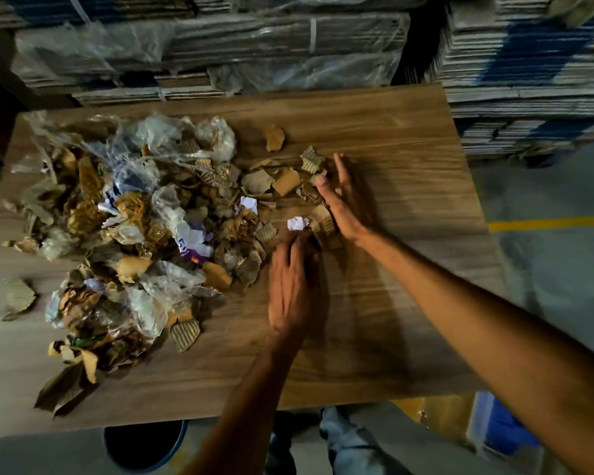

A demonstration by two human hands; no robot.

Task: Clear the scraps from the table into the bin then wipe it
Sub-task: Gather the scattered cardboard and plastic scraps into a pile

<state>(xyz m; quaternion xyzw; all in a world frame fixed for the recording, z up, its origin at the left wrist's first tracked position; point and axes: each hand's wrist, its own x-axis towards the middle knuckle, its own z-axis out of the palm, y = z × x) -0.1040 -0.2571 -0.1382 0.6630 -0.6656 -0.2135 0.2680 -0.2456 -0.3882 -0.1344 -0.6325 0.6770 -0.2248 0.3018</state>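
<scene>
Our scraps [124, 228] lie heaped over the nine o'clock half of the table [391, 138], the bin [144, 447] just under its six o'clock edge. Our right hand [345, 204] stands on edge, fingers straight, against the heap's three o'clock fringe; our left hand [288, 286] lies flat, fingertips touching loose bits. Neither holds anything. We judge the stuff light and loose: torn cardboard [186, 334], limp slippery film [216, 135], paper [297, 223]; best raked with flat palms or scooped between both hands, not pinched
</scene>
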